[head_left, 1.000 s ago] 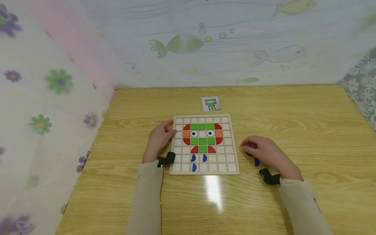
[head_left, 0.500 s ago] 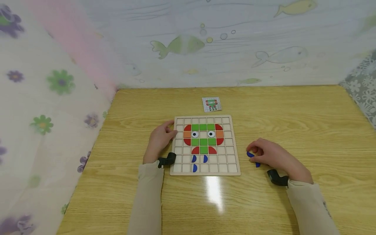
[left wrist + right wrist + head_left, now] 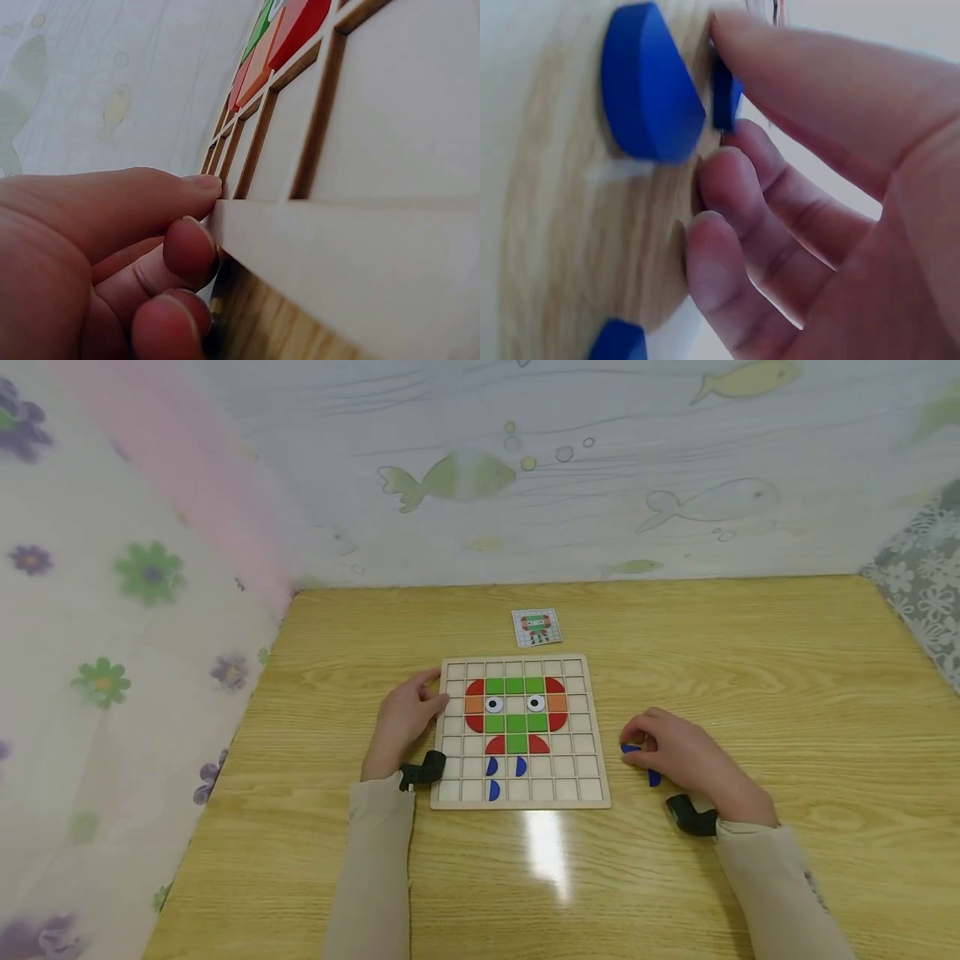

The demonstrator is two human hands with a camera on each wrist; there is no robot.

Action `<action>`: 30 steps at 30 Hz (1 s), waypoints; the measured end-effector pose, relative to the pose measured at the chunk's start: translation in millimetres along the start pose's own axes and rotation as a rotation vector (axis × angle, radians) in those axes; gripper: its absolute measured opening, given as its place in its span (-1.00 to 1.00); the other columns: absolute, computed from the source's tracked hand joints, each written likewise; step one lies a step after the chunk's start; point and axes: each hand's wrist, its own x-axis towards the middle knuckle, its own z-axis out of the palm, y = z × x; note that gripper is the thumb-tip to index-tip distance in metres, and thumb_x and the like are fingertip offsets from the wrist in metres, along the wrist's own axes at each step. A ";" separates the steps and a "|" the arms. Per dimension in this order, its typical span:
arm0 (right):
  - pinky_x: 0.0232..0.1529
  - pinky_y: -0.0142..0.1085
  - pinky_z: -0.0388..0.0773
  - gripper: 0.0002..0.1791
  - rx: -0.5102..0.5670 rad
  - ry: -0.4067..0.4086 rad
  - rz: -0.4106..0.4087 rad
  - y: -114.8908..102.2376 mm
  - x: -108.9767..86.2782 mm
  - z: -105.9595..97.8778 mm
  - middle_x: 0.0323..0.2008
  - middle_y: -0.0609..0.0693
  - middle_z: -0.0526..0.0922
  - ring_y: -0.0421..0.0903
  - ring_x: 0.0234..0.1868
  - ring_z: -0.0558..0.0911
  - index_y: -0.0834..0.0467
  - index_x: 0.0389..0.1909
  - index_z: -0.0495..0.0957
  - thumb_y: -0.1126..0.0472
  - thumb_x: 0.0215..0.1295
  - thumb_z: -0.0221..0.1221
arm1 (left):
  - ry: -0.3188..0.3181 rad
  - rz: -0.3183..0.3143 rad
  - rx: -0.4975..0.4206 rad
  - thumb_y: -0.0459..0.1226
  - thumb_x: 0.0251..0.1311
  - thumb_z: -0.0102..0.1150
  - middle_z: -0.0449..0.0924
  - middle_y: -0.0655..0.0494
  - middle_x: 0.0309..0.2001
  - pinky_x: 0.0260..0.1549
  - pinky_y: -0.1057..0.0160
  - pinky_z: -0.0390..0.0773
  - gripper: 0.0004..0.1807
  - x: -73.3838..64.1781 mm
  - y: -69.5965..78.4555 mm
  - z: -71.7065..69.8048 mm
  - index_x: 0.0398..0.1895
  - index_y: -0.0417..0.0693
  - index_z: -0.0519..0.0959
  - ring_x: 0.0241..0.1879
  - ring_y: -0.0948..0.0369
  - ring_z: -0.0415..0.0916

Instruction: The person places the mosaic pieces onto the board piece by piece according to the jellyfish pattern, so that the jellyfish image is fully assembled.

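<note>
A wooden grid board (image 3: 596, 727) carries green squares (image 3: 516, 723), red quarter-rounds, orange squares, two eye discs (image 3: 536, 702) and three blue half-circles (image 3: 521, 767). My left hand (image 3: 403, 714) holds the board's left edge. Its thumb (image 3: 150, 199) touches the rim while the other fingers curl beside the side face. Right of the board, my right hand (image 3: 678, 752) pinches a blue half-circle block (image 3: 724, 94) between thumb and fingers, close over the table. Another blue half-circle (image 3: 654, 778) lies under that hand. The right wrist view also shows a nearer blue half-circle (image 3: 649, 86).
A small picture card (image 3: 537, 627) with a similar coloured figure lies behind the board. The wooden table (image 3: 300, 877) meets a fish-patterned wall (image 3: 465, 543) at the back and a flowered wall (image 3: 105, 685) on the left.
My right hand drew back to the right, then came left again; the blue half-circle at its fingertips shifted slightly toward the board. My left hand stays at the board's edge.
</note>
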 end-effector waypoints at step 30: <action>-0.34 -0.24 0.34 -0.81 0.006 -0.049 0.059 -7.9 14.6 -10.4 -0.42 -0.10 0.52 -0.16 -0.43 0.41 0.11 -0.26 0.56 0.27 0.09 0.06 | -0.003 0.002 0.029 -0.07 0.15 0.07 0.47 0.14 -0.43 -0.51 0.23 0.30 -0.49 -0.8 1.5 -1.6 0.20 0.13 0.32 -0.51 0.16 0.35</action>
